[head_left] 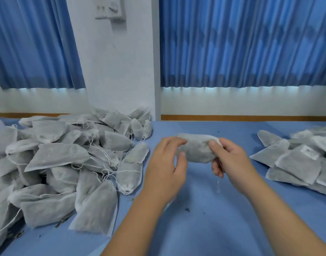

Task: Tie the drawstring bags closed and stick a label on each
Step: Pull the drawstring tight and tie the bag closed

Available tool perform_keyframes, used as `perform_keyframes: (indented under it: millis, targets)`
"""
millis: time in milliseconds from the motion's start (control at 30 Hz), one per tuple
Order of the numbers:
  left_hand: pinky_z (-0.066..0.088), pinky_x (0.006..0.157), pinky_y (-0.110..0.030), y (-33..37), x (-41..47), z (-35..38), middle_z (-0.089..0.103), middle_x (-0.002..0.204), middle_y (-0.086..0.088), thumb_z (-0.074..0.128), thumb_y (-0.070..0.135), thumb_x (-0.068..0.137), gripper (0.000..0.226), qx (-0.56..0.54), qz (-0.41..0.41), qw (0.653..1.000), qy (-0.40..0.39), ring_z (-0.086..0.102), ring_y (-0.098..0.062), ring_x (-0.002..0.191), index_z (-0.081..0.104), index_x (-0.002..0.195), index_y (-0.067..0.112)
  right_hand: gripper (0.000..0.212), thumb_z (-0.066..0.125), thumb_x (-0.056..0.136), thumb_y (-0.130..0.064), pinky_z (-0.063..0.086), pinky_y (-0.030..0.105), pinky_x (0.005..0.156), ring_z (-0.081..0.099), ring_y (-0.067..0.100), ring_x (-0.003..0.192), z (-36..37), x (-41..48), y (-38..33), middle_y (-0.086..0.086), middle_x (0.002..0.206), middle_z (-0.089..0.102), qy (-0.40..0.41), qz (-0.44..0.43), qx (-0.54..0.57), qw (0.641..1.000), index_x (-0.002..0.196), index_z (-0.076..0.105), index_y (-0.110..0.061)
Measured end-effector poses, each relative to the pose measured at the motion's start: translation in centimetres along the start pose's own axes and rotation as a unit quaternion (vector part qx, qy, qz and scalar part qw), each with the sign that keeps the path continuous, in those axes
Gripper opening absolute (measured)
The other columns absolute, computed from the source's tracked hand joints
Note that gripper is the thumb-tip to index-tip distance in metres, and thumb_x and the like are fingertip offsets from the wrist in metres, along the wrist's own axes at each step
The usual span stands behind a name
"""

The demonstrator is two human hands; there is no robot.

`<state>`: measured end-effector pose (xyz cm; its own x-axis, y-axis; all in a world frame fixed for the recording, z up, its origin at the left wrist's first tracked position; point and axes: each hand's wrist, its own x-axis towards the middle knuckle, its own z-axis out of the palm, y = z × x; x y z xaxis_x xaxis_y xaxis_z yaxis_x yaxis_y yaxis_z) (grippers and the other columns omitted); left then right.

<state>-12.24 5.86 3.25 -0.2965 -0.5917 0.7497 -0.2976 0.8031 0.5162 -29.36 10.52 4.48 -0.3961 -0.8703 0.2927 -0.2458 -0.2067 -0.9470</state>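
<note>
Holding one grey bag (194, 148) between left hand (166, 168) and right hand (231, 159).

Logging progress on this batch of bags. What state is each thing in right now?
Bag: held between both hands, no label showing.
Left hand: grips the bag's left end.
Right hand: pinches the bag's right end; a string dangles below.
Left pile: heaped, strings loose, no labels showing.
Right pile: lying flat, one bag shows a white label.
Curtains: drawn.
</note>
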Motion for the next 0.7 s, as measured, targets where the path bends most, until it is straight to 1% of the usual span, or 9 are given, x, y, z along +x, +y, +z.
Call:
perform_keyframes:
  millis: [100,167,233,300,400,467,533,600,700]
  targets:
    - [0.040,0.102,-0.032,2.0,0.0,2.7,0.062,0.123,-0.004,0.037,0.026,0.097,0.041,-0.002,0.072,0.992,-0.100,0.055,-0.018,0.115,0.062,0.122,0.006,0.029,0.052,0.099,-0.028,0.026,0.019,0.038,0.032,0.013,0.038,-1.6,-1.5,0.7,0.002,0.049,0.038,-0.030,-0.014,0.013,0.999,0.073,0.058,-0.016]
    - [0.040,0.103,-0.038,2.6,-0.8,3.9,0.062,0.127,-0.004,0.033,0.037,0.097,0.050,-0.003,0.099,0.985,-0.139,0.056,-0.021,0.116,0.058,0.127,0.006,0.033,0.051,0.099,-0.029,0.023,0.020,0.040,0.027,0.013,0.041,-2.0,-2.6,1.5,0.001,0.050,0.035,-0.057,-0.015,0.047,0.997,0.068,0.055,-0.018]
    - [0.039,0.104,-0.039,2.6,-1.9,4.7,0.060,0.130,-0.003,0.037,0.048,0.094,0.060,0.001,0.103,0.981,-0.163,0.054,-0.020,0.118,0.053,0.135,0.007,0.031,0.051,0.094,-0.037,0.020,0.022,0.043,0.025,0.012,0.043,-1.9,-3.7,2.3,0.001,0.051,0.035,-0.089,0.006,0.099,0.991,0.069,0.056,-0.020]
    - [0.044,0.096,-0.035,2.5,-2.5,5.0,0.056,0.131,0.000,0.040,0.062,0.087,0.073,0.017,0.071,0.978,-0.195,0.055,-0.018,0.114,0.045,0.143,0.015,0.030,0.051,0.090,-0.041,0.022,0.022,0.043,0.028,0.009,0.043,-1.9,-4.3,2.6,-0.001,0.051,0.039,-0.113,0.028,0.111,0.987,0.070,0.061,-0.021]
    - [0.048,0.083,-0.033,2.1,-2.8,4.8,0.055,0.124,0.007,0.045,0.072,0.080,0.078,0.070,0.044,0.972,-0.219,0.058,-0.014,0.104,0.038,0.147,0.032,0.041,0.050,0.099,-0.030,0.032,0.017,0.046,0.037,0.005,0.045,-2.6,-4.4,2.8,-0.007,0.049,0.045,-0.119,0.016,0.000,0.993,0.062,0.059,-0.014]
    - [0.048,0.082,-0.030,1.4,-2.9,4.4,0.059,0.115,0.012,0.050,0.067,0.085,0.065,0.102,0.052,0.968,-0.224,0.058,-0.008,0.102,0.041,0.144,0.040,0.042,0.054,0.097,-0.032,0.031,0.018,0.051,0.036,0.007,0.051,-3.2,-4.3,3.1,-0.008,0.053,0.042,-0.110,-0.013,-0.118,0.987,0.059,0.055,-0.013]
    - [0.045,0.079,-0.025,0.6,-2.9,3.8,0.062,0.104,0.012,0.051,0.058,0.092,0.045,0.119,0.043,0.969,-0.213,0.057,-0.006,0.096,0.050,0.135,0.045,0.040,0.058,0.094,-0.037,0.028,0.016,0.048,0.033,0.007,0.050,-4.1,-4.5,3.3,-0.011,0.051,0.037,-0.108,-0.011,-0.191,0.976,0.058,0.058,-0.019]
    - [0.041,0.074,-0.023,-0.1,-2.7,3.3,0.060,0.090,0.010,0.050,0.047,0.096,0.027,0.117,0.029,0.973,-0.198,0.055,-0.006,0.088,0.061,0.120,0.042,0.039,0.062,0.092,-0.036,0.024,0.018,0.045,0.028,0.009,0.046,-4.8,-4.6,3.3,-0.010,0.049,0.032,-0.111,0.018,-0.192,0.975,0.057,0.060,-0.021]
    - [0.041,0.078,-0.028,0.1,-2.4,3.4,0.058,0.081,0.009,0.054,0.025,0.096,0.018,0.085,0.050,0.974,-0.203,0.052,-0.012,0.083,0.071,0.103,0.023,0.030,0.068,0.081,-0.030,0.019,0.023,0.046,0.023,0.015,0.046,-5.4,-4.6,2.9,0.002,0.050,0.031,-0.107,0.044,-0.099,0.988,0.055,0.060,-0.018]
